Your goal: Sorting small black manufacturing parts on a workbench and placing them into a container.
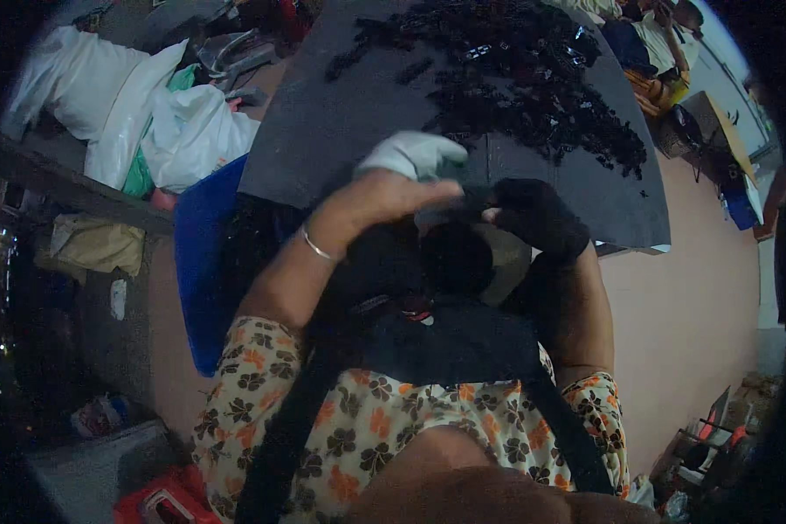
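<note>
My left hand (410, 170) is above the near part of the table, with a white glove over its fingers and a bare thumb. Thumb and fingers point right and stand apart, with a dark gap between them; the hand is slightly blurred. Facing it, my right hand (541, 218) wears a black glove, and a bare fingertip shows. Its fingers are curled together, and anything in them is lost in the dark. Beyond both hands, a heap of small black parts (533, 105) spreads over the grey tabletop (306, 131).
White sacks (192, 131) lie at the far left, near a blue panel (203, 279) beside the table. Another person (664, 52) sits at the far right. A red object (166, 498) is at the lower left. Below my hands is a round dark object (458, 258).
</note>
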Demonstrator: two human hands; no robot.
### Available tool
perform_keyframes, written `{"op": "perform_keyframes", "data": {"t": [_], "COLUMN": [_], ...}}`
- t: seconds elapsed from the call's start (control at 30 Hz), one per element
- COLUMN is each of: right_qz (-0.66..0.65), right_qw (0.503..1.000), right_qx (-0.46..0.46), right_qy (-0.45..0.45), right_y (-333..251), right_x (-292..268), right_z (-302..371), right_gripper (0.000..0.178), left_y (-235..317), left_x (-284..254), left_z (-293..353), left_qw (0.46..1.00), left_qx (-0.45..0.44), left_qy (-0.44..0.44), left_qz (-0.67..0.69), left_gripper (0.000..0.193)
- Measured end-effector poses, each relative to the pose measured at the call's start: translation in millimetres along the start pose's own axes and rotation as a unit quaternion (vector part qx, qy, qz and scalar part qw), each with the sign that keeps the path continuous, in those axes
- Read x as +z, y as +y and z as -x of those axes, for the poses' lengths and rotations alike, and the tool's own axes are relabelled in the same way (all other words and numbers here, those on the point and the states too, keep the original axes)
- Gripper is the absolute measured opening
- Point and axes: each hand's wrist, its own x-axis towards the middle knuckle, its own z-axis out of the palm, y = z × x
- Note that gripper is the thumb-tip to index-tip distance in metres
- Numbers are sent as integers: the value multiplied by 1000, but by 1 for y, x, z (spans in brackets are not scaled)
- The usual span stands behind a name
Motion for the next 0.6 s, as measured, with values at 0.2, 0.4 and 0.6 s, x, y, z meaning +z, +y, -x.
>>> {"op": "perform_keyframes", "data": {"t": [0.2,0.4,0.6], "right_qz": [155,270,352], "right_qw": [980,949,923], "right_qx": [-9,-110,-135], "right_qy": [127,117,82], "right_y": [26,-1,-14], "right_x": [-5,2,9], "right_z": [-20,-61,-89], "right_gripper": [36,35,26], "left_y": [-75,-101,-120], "left_x": [-47,-45,-58], "left_z": [-87,-135,-115], "left_qw": [896,920,910], "left_qx": [81,-193,-116], "left_qy": [82,98,131], "left_qz": [-428,-327,-377], "left_gripper": [26,24,17]}}
